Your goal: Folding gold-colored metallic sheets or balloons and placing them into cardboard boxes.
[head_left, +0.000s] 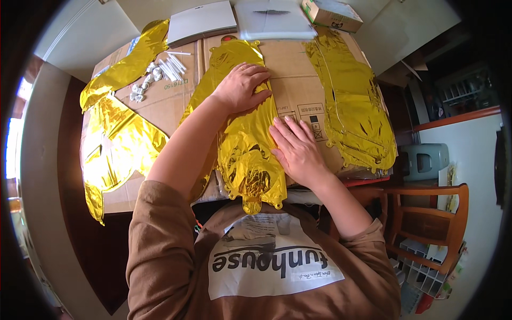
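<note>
A flat, uninflated gold foil balloon (242,130) lies lengthwise in front of me, its near tabbed end reaching the table edge by my shirt. My left hand (242,88) rests palm down on its upper part, fingers loosely spread. Flat along its right edge lies my right hand (300,150), fingers stretched out, partly over the cardboard. Neither hand grasps anything. Another limp gold foil balloon (352,101) is spread to the right. On the left a third gold foil piece (125,125) lies bent and wrinkled, one end hanging over the edge.
Cardboard (173,101) covers the table. White plastic sticks (172,66) and small white cup-like pieces (140,92) sit at the upper left. Behind are a white stack (202,22), clear plastic packs (274,20) and a box (333,15). A wooden chair (457,213) stands at right.
</note>
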A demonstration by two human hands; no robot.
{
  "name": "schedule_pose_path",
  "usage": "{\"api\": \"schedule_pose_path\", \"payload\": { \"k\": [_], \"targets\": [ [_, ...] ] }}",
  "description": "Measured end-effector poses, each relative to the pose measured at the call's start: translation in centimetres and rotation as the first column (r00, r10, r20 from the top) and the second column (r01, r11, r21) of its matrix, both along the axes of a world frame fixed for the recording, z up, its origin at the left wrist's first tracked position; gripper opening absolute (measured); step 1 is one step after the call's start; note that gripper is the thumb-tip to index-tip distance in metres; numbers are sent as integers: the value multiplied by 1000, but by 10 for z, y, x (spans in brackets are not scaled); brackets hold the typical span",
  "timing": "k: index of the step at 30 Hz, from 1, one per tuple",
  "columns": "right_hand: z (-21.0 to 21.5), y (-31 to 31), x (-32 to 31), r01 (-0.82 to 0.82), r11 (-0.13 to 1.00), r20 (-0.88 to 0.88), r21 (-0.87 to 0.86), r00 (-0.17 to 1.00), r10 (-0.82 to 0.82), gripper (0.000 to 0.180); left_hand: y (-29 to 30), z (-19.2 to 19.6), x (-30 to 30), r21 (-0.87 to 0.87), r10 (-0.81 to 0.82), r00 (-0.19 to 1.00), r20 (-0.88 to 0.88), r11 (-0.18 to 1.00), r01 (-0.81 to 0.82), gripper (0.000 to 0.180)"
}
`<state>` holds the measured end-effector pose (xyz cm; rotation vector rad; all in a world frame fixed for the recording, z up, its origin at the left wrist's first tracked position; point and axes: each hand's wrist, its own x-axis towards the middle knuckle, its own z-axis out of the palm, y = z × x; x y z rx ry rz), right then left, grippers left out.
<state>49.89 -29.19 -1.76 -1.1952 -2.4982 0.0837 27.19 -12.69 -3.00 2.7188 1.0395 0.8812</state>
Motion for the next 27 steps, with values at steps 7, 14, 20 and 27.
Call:
{"api": "schedule_pose_path", "payload": {
  "k": [7,14,20,27],
  "targets": [
    [10,-46,18,-10,998,43,-61,999,12,52,1,-1,0,52,-25,1000,12,998,24,47],
    [20,-58,44,-165,978,-205,-124,969,138,38,2,-6,-2,2,1,1000,-8,1000,-1,49],
    [38,-4,26,-57,998,-363,-27,931,43,29,2,-4,-2,58,-21,1000,8,998,21,48],
    [5,32,-32,-96,989,-93,108,990,106,37,1,1,-1,41,-34,999,19,999,33,52]
  ]
}}
